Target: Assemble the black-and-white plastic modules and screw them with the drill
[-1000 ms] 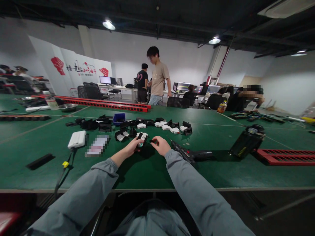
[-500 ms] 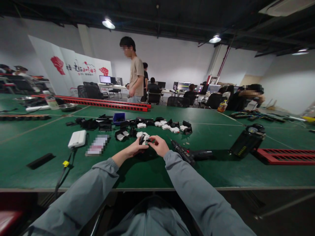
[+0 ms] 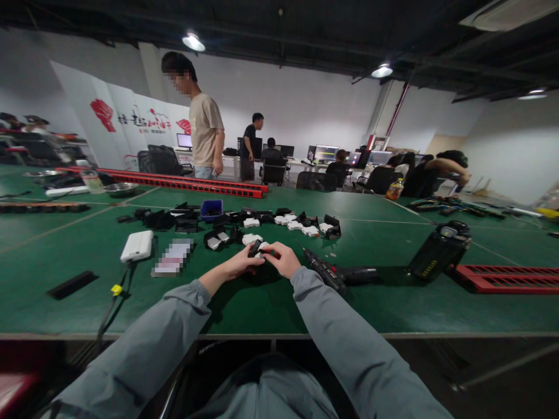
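My left hand (image 3: pixel 240 263) is closed around a small black-and-white part (image 3: pixel 257 249), held just above the green table (image 3: pixel 262 302). On the part's right side, the fingers of my right hand (image 3: pixel 282 258) pinch it, and the two hands nearly meet. Fingers cover much of the part. Right behind it lies a white piece (image 3: pixel 252 238) on the table. An open black housing with white pieces inside (image 3: pixel 217 238) is left of that. A black power screwdriver (image 3: pixel 325 270) rests to the right of my right hand.
Black housings and white parts (image 3: pixel 310 231) lie in a row behind my hands, with a blue bin (image 3: pixel 212 210). At left are a white box (image 3: pixel 137 246) with a cable and a phone (image 3: pixel 174 256). A black device (image 3: pixel 440 250) and red rails (image 3: pixel 515 278) lie right.
The part has turned slightly between my fingers, while both hands stay nearly in place. Across the table, a person in a beige shirt has moved left; another in black now shows more fully.
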Demonstrator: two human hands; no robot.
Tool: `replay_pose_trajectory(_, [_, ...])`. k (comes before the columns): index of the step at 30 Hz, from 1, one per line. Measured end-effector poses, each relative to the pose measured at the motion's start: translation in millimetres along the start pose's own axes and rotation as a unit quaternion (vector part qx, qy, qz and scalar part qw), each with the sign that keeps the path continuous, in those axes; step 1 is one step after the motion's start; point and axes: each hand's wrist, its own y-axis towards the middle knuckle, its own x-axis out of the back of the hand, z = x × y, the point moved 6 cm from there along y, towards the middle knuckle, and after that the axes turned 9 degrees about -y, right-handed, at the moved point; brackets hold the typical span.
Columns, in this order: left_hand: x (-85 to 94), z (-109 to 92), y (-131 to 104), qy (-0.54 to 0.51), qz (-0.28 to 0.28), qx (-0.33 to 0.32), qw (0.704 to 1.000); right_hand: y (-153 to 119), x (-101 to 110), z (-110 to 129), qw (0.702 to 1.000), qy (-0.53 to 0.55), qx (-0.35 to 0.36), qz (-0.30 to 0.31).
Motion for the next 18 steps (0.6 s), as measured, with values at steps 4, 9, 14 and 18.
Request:
replay_pose_trajectory(4, [0.5, 0, 0, 0.001, 0.002, 0.000, 1.000, -1, 2, 3, 0.999, -0.023, 0.023, -0.002])
replay_pose_trajectory(9, [1.3, 0, 1, -0.012, -0.002, 0.001, 1.000, -1, 5, 10, 0.997, -0.047, 0.053, -0.009])
replay_pose_trajectory(14, [2.0, 1, 3, -0.009, 0.003, -0.004, 1.000, -1, 5, 12, 0.998, -0.052, 0.042, -0.005])
replay_pose_trajectory(18, [3.1, 2, 4, -0.005, 0.010, -0.003, 1.000, -1, 4, 11, 0.997, -0.061, 0.038, 0.000])
